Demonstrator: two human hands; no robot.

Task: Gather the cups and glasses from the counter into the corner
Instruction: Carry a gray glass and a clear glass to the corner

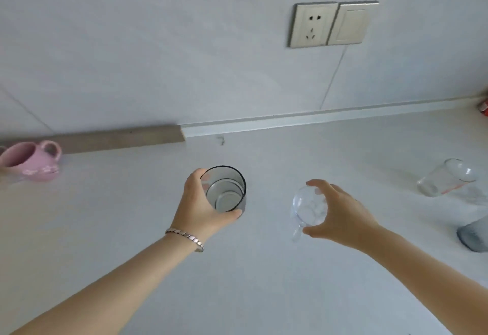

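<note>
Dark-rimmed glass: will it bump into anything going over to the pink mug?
Nothing visible is in the way. The left hand grips the dark-rimmed glass, and only bare counter lies between it and the pink mug. The right hand holds a clear mug on the other side. The corner itself is out of view.

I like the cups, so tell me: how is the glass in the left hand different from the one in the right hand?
The dark-rimmed glass in the left hand has a dark rim and greyish sides; the handled cup in the right hand is fully clear. The handled cup has a handle; the dark-rimmed glass has none. The dark-rimmed glass looks wider than the handled cup. Both are see-through, upright and look empty.
</note>
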